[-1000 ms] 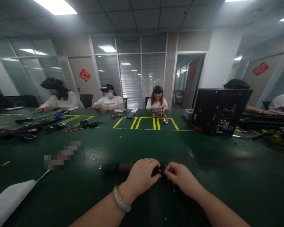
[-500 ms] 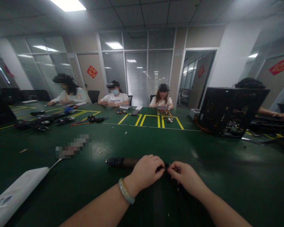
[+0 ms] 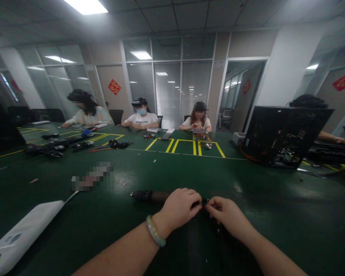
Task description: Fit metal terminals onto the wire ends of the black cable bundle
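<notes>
Left hand (image 3: 178, 207) clamps the dark rod (image 3: 152, 197) steady; right hand (image 3: 225, 214) fingertips pinch its small end piece, so keep it gentle and straight.

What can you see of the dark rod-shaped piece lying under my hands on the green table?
The dark rod lies flat and crosswise on the green table. Its free end, on the left, carries a black ribbed collar; the shaft beside it looks brownish and smooth. The left hand covers its middle with fingers curled over it, and the right hand pinches at a small dark part where the two hands meet. The rest is hidden; the material cannot be told.
</notes>
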A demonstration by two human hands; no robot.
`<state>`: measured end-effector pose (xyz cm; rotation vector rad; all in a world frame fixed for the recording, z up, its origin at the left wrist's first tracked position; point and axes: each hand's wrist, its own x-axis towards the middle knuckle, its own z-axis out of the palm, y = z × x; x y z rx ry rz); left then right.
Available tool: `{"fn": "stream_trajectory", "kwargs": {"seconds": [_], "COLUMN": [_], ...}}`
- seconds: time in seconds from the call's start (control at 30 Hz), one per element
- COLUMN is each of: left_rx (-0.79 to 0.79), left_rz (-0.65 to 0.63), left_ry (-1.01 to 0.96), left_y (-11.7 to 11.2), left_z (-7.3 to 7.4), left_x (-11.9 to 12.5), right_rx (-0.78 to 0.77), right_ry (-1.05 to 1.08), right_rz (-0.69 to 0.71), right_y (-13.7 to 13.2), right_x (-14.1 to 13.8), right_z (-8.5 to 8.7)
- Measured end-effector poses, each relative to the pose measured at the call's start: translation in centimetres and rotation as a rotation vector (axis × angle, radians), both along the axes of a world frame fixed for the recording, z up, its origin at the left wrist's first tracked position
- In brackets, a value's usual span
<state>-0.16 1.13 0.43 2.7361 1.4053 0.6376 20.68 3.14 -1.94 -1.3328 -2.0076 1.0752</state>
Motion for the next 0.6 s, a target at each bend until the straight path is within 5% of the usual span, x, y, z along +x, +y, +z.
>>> {"fn": "stream_trajectory", "kwargs": {"seconds": [0.6], "left_rx": [0.019], "left_rz": [0.002], "left_ry": [-0.018], "left_y": [-0.15], "left_z": [0.11], "left_x": [-0.01], "right_rx": [0.005], "right_ry": [-0.013], "right_rz": [-0.003], "right_y": [-0.21], "right_x": [0.01], "right_z": [0.20]}}
